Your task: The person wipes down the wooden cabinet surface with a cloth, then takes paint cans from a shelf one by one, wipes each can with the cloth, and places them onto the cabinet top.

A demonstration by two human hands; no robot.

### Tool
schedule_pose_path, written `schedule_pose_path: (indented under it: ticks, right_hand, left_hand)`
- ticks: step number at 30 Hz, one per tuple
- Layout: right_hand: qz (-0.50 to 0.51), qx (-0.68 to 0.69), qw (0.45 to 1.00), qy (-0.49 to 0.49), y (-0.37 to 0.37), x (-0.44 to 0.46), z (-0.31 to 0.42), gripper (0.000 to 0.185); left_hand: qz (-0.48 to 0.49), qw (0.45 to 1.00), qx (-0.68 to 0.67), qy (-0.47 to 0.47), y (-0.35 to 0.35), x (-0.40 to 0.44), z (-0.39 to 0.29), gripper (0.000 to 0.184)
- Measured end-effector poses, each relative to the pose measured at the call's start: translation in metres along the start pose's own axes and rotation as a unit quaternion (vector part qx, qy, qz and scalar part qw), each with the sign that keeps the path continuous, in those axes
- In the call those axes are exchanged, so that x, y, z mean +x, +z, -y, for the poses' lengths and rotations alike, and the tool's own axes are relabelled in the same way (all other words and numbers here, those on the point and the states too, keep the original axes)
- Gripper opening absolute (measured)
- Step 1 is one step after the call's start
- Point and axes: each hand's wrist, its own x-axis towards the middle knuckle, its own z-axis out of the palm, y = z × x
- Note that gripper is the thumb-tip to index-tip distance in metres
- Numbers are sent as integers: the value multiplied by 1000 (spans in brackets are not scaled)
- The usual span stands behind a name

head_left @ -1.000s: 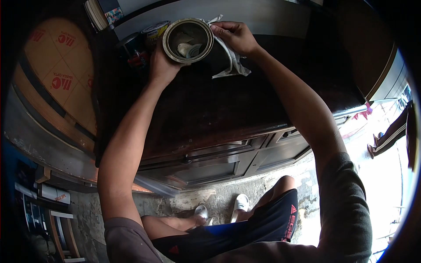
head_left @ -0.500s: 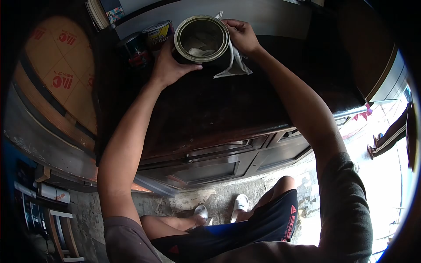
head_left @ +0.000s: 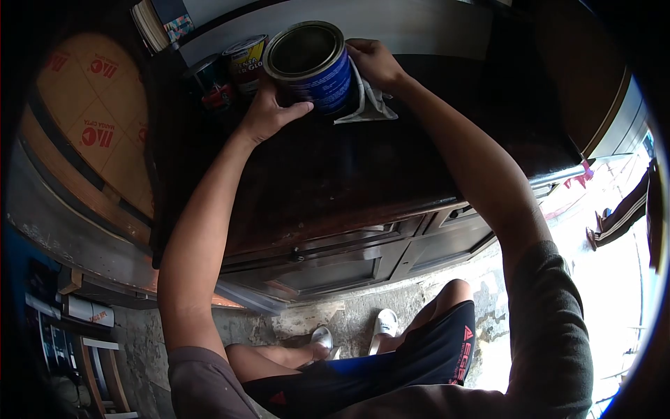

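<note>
An open blue can (head_left: 322,87) with a metal rim stands tilted over the dark cabinet top, its mouth turned up toward me. My left hand (head_left: 269,112) grips its left side, with the thumb across the lower front. At the can's right side, my right hand (head_left: 377,64) has its fingers bent around the upper end of a pale cloth (head_left: 373,105), which hangs between the can and the hand. The fingertips are partly hidden. Inside the can it looks dark.
Left of the blue can are a yellow and dark labelled can (head_left: 246,63) and a darker can (head_left: 211,82). Books (head_left: 150,26) stand at the upper left. The cabinet top (head_left: 335,174) ends at a front edge above its doors. Another person's leg (head_left: 624,216) shows at the right.
The blue can has tipped so that its labelled side shows; before, mostly its mouth and the pale contents were visible. It first shifted right, then slightly back left. Both hands moved with it.
</note>
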Motion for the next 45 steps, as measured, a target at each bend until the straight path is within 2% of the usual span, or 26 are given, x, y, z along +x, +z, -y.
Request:
schedule_pose_path:
  ticks: [2, 8, 12, 13, 17, 23, 28, 30, 32, 33, 36, 38, 39, 40, 43, 45]
  right_hand:
    - [-3, -51, 998, -33, 3, -1, 4, 33]
    - [-6, 32, 997, -76, 3, -5, 26, 35]
    - [109, 180, 977, 32, -10, -1, 20, 39]
    - [108, 179, 977, 29, -11, -2, 20, 39]
    - [142, 98, 969, 175, -16, -8, 14, 42]
    - [171, 28, 976, 134, -10, 6, -18, 44]
    - [114, 19, 991, 60, -14, 3, -18, 41]
    - [90, -153, 980, 88, -28, 0, -2, 37]
    - [72, -316, 939, 116, -25, 3, 0, 34]
    - [74, -310, 941, 117, -24, 1, -1, 34]
    - [38, -299, 948, 105, -28, 3, -10, 30]
    - [27, -293, 950, 101, -26, 4, -10, 28]
    - [46, -294, 950, 92, -23, 4, -10, 29]
    - [64, -296, 949, 82, -20, 4, -9, 30]
    - [97, -305, 946, 60, -18, 5, -4, 33]
    - [119, -292, 948, 28, -16, 2, -5, 31]
  left_hand:
    - [42, 996, -38, -70, 3, -1, -9, 81]
    - [-9, 999, 18, -49, 7, 3, -9, 78]
    - [67, 988, -69, -123, 2, -3, -24, 78]
    - [67, 988, -68, -120, 1, -1, -23, 78]
    - [60, 969, -159, -179, 3, -2, -15, 78]
    - [46, 964, -193, -174, 4, -5, -22, 79]
    - [56, 985, -47, -157, 28, 4, -30, 78]
    - [-31, 982, 35, -184, 28, 13, -23, 77]
    - [-123, 961, 119, -216, 17, 11, 0, 76]
    - [-122, 960, 124, -220, 14, 9, 8, 76]
    - [-263, 863, 384, -198, 4, 8, 34, 65]
    - [-232, 841, 433, -226, 3, 11, 22, 52]
    - [-155, 864, 400, -266, 2, 11, 15, 44]
    - [-155, 862, 402, -267, 0, 10, 21, 44]
    - [-92, 894, 412, -151, -1, 13, 37, 27]
    - [-68, 886, 434, -146, 7, 16, 36, 25]
